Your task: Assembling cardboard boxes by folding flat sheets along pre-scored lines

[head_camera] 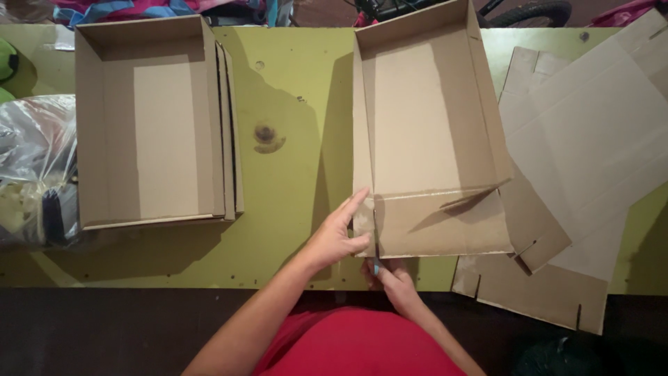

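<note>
A half-folded cardboard box (431,111) lies in front of me on the green table (292,174), its near flap (445,226) laid flat. My left hand (341,237) presses on the flap's left corner, fingers spread along the box's left wall. My right hand (391,278) is closed around a thin blue-tipped tool (376,259) at the flap's near left edge; the blade stands upright against the cardboard. I cannot tell what kind of tool it is.
A finished open cardboard box (149,118) stands at the left. Flat cut cardboard sheets (584,139) are piled at the right and hang over the table's front edge. A clear plastic bag (35,167) lies at the far left.
</note>
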